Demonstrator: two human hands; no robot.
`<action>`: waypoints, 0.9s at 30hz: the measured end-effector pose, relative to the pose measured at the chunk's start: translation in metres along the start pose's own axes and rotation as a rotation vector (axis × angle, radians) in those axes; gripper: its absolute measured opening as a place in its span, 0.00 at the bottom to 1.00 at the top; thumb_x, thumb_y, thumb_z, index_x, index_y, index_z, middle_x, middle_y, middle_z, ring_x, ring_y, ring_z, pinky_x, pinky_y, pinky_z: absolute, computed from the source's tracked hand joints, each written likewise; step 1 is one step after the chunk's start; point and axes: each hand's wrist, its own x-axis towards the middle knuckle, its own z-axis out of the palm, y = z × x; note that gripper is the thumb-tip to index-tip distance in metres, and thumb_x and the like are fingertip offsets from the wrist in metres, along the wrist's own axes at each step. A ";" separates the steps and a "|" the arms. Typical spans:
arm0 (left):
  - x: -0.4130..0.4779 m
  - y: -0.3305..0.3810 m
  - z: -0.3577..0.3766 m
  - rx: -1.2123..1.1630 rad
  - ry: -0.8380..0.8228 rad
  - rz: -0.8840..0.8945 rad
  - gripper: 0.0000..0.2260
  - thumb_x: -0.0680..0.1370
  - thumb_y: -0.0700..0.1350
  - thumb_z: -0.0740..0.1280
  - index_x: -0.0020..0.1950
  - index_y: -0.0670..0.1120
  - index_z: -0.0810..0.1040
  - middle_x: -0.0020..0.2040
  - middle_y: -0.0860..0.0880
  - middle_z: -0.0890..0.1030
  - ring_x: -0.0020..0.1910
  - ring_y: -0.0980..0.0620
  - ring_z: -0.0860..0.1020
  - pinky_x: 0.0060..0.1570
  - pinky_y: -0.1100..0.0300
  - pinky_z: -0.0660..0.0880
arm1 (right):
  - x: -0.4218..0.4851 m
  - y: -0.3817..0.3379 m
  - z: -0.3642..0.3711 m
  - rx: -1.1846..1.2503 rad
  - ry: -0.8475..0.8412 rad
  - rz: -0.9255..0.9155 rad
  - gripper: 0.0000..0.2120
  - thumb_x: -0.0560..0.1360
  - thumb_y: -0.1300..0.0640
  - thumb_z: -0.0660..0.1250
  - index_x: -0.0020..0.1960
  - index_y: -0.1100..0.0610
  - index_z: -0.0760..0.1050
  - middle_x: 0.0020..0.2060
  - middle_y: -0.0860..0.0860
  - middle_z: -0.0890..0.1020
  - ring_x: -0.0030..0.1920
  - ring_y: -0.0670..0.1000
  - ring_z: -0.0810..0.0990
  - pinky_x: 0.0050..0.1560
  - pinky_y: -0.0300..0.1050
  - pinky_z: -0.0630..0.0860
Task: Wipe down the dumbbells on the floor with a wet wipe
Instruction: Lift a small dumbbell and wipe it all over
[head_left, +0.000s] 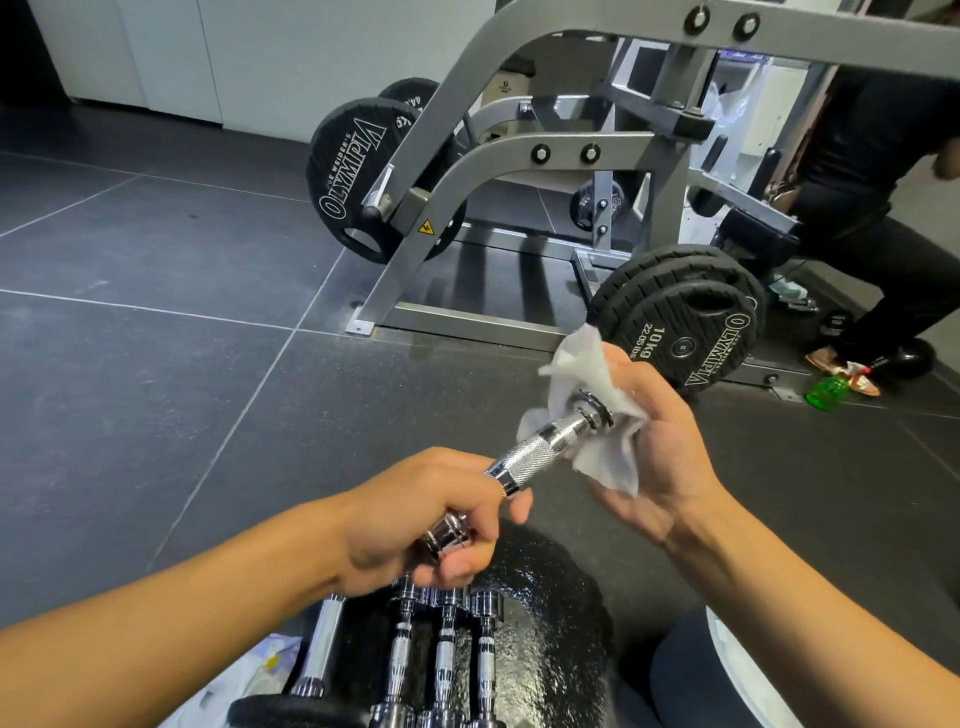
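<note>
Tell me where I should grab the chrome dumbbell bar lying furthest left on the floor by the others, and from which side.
Probably best to grip that chrome bar mid-shaft from above. It lies flat beside the other dumbbell handles, with its upper side exposed and a collar at its near end. Your left hand holds the raised handle and your right hand holds the wipe, so free one first.

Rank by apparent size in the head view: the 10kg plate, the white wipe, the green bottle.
1. 10kg plate
2. White wipe, though it looks enlarged by nearness to the camera
3. Green bottle, clearly smallest
</note>
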 end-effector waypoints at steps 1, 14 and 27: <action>0.001 -0.001 0.002 -0.076 -0.038 -0.018 0.10 0.68 0.37 0.62 0.49 0.41 0.74 0.23 0.44 0.68 0.18 0.52 0.62 0.24 0.57 0.53 | 0.000 0.000 0.003 0.015 0.024 -0.016 0.06 0.73 0.60 0.65 0.49 0.62 0.75 0.39 0.56 0.78 0.37 0.52 0.76 0.51 0.55 0.80; 0.008 0.006 0.030 1.234 0.489 0.040 0.06 0.75 0.49 0.62 0.44 0.51 0.65 0.31 0.50 0.71 0.30 0.47 0.69 0.31 0.49 0.66 | 0.010 -0.003 0.030 0.162 0.519 -0.138 0.20 0.75 0.58 0.62 0.24 0.54 0.67 0.23 0.49 0.63 0.21 0.46 0.58 0.22 0.38 0.58; 0.007 0.002 0.012 -0.145 -0.439 -0.126 0.13 0.70 0.37 0.57 0.50 0.39 0.76 0.23 0.45 0.71 0.21 0.51 0.61 0.32 0.54 0.59 | 0.005 -0.010 0.015 0.295 -0.224 -0.006 0.25 0.80 0.48 0.55 0.26 0.53 0.63 0.20 0.49 0.60 0.19 0.48 0.58 0.21 0.38 0.60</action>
